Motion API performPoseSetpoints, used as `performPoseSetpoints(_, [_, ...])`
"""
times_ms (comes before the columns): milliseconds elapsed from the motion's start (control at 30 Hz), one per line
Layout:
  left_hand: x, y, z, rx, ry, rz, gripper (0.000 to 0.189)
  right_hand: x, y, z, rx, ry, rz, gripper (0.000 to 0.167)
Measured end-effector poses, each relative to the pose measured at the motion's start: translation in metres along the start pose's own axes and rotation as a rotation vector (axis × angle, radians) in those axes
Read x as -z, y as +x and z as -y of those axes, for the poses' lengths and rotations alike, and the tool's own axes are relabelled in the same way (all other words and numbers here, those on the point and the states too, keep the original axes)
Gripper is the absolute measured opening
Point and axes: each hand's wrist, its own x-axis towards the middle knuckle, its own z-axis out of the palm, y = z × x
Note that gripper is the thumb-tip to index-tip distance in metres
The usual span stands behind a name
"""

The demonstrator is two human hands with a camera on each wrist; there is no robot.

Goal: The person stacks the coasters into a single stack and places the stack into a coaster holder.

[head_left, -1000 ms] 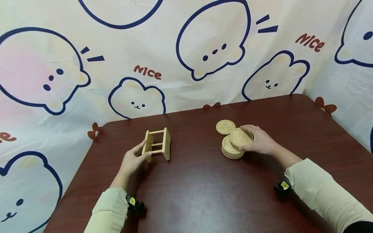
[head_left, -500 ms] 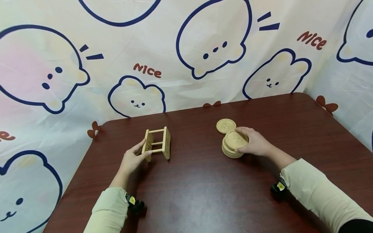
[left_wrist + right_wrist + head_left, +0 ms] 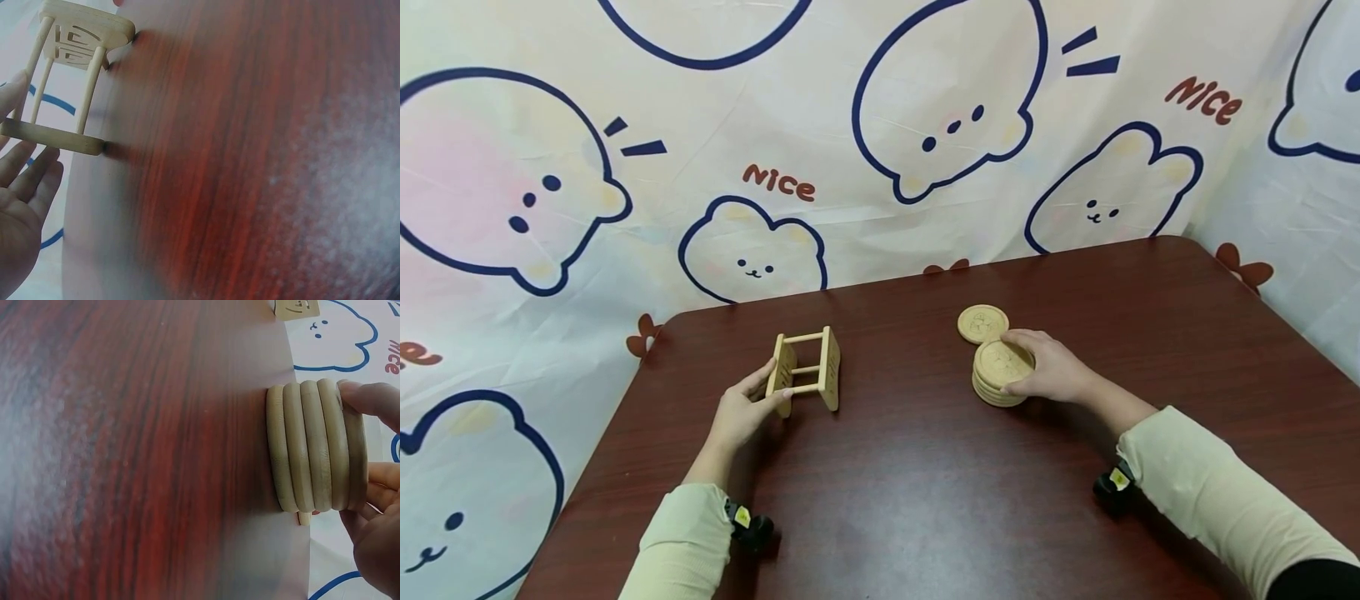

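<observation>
A small wooden coaster rack [image 3: 805, 389] with two slotted end plates and round rods stands on the table at the left. My left hand [image 3: 741, 414] grips its near end plate, thumb on one side and fingers on the other, as the left wrist view shows. To the right is a stack of several round wooden coasters [image 3: 309, 447]. My right hand [image 3: 1051, 368] pinches the rim of the top coaster [image 3: 1002, 363], which lies on the stack. Behind the stack, one single coaster [image 3: 982, 323] with an engraved picture lies flat on the table.
Everything rests on a dark red-brown wooden table [image 3: 910, 483] with rounded far corners. A pale cloth [image 3: 880, 242] printed with cartoon animals hangs behind it. A small black camera [image 3: 756, 533] is strapped to the left wrist, with another camera [image 3: 1111, 493] on the right.
My right hand has moved left and slightly lower, bringing the top coaster from an offset, tilted position into line over the stack. The left hand and the rack have stayed put.
</observation>
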Motion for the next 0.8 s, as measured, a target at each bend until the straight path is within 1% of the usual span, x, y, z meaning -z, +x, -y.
performPoseSetpoints(333, [0.0006, 0.0002, -0.0006, 0.0, -0.007, 0.004, 0.068, -0.0003, 0.0008, 0.0001, -0.017, 0.023, 0.033, 0.078])
performPoseSetpoints(533, [0.0009, -0.0002, -0.0016, -0.006, -0.008, 0.005, 0.068, -0.0009, 0.0022, -0.0014, -0.016, 0.033, 0.039, 0.079])
performPoseSetpoints(700, [0.0002, 0.0005, 0.0001, 0.004, -0.007, 0.004, 0.067, -0.0013, 0.0023, -0.0012, -0.017, 0.033, 0.044, 0.08])
performPoseSetpoints(800, [0.0, 0.001, 0.0018, -0.002, -0.013, 0.005, 0.068, -0.0013, 0.0018, -0.0004, -0.015, 0.038, 0.047, 0.08])
